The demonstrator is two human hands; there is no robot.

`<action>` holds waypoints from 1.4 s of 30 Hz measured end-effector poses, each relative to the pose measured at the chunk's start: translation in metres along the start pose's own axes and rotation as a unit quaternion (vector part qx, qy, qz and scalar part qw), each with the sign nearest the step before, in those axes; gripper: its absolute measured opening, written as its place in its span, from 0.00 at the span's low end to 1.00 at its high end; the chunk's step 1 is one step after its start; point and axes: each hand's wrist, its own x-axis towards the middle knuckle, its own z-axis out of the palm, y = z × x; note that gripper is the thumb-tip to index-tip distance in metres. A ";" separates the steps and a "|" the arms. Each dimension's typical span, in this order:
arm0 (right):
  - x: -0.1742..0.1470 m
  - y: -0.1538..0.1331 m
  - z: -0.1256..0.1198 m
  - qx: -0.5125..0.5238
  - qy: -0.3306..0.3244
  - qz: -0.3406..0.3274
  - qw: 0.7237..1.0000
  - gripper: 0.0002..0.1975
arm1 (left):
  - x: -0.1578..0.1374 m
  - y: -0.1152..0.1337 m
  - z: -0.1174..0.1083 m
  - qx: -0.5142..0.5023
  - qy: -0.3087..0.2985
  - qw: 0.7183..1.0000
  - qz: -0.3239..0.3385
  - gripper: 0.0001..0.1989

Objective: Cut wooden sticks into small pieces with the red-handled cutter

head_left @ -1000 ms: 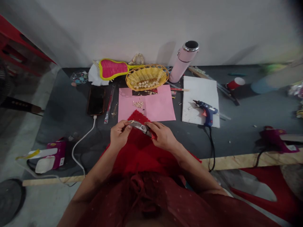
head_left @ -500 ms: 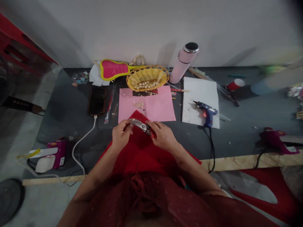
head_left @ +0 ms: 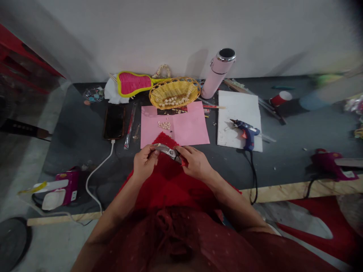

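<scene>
Dark grey matting covers the work table (head_left: 283,158), which is bounded at the back by a plain white wall and at the front by a bare wooden edge strip (head_left: 283,192). Red cloth (head_left: 170,181) is draped from the person's lap over that front edge and onto the mat.

A small metal cutter (head_left: 169,152) with red handles is held above the cloth, just short of the near edge of a pink paper sheet (head_left: 187,126). The right hand (head_left: 195,163) is closed around the handle end. The left hand (head_left: 144,163) is pinched with thumb and fingers at the blade tip; whatever is gripped there is too small to identify.

A small heap of pale beads (head_left: 165,124) lies on the pink sheet. A yellow wicker basket (head_left: 174,92) holding more beads stands at the sheet's far edge, with a pink flask (head_left: 217,73) just beside it, against the wall. A white board (head_left: 238,119) lies right of the sheet, and a blue glue gun (head_left: 246,132) rests on its near corner with its cord run over the table's front edge. A phone (head_left: 115,121) lies left of the sheet, its white cable (head_left: 96,177) trailing toward the front edge.

Bare mat is available between the left hand and the cable, and to the right of the glue gun cord.
</scene>
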 end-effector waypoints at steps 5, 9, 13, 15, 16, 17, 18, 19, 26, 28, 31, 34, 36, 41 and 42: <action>0.001 -0.003 0.001 -0.011 -0.001 0.016 1.000 0.25 | -0.001 -0.001 0.003 -0.002 0.014 1.000 -0.013 0.08; 0.003 0.001 0.001 -0.037 0.003 0.000 0.999 0.29 | -0.001 -0.004 0.004 0.030 0.036 0.999 -0.008 0.09; 0.003 0.005 0.000 -0.041 0.002 -0.014 0.999 0.32 | -0.001 -0.007 0.004 0.014 0.022 1.000 0.009 0.11; 0.003 0.007 0.000 -0.037 0.005 -0.019 0.999 0.32 | -0.001 -0.009 0.003 -0.002 0.016 1.000 0.013 0.11; 0.003 0.007 0.000 -0.034 0.007 -0.021 0.999 0.32 | -0.001 -0.010 0.003 -0.009 0.015 1.000 0.011 0.12; 0.003 0.007 0.000 -0.030 0.009 -0.023 0.999 0.31 | -0.001 -0.011 0.003 -0.013 0.015 1.000 0.009 0.12; 0.003 0.006 0.000 -0.025 0.010 -0.024 0.999 0.31 | 0.000 -0.011 0.003 -0.016 0.014 1.000 0.007 0.12; 0.003 0.006 0.000 -0.020 0.011 -0.024 0.999 0.31 | 0.000 -0.012 0.003 -0.017 0.014 1.000 0.005 0.12; 0.000 -0.002 -0.002 -0.004 -0.003 0.009 1.000 0.25 | -0.001 -0.005 0.003 0.019 0.020 1.000 0.004 0.11; 0.000 -0.003 -0.001 -0.002 -0.002 0.015 1.000 0.24 | -0.001 -0.003 0.003 0.027 0.026 0.999 0.002 0.11; 0.001 -0.003 0.001 -0.006 -0.004 0.022 1.000 0.25 | -0.001 -0.001 0.004 0.016 0.038 0.999 -0.005 0.12; 0.003 -0.002 0.002 -0.013 0.002 0.021 1.000 0.26 | 0.000 -0.001 0.004 0.011 0.047 0.999 -0.008 0.11; 0.003 -0.001 0.002 -0.019 0.004 0.011 1.000 0.28 | 0.001 -0.002 0.004 0.028 0.050 0.998 0.001 0.11; 0.003 0.003 0.001 -0.030 -0.003 -0.006 1.000 0.32 | 0.001 -0.006 0.002 0.037 0.019 0.999 0.016 0.13; 0.003 0.004 0.001 -0.030 -0.004 -0.008 1.000 0.32 | 0.001 -0.006 0.002 0.034 0.013 0.999 0.014 0.13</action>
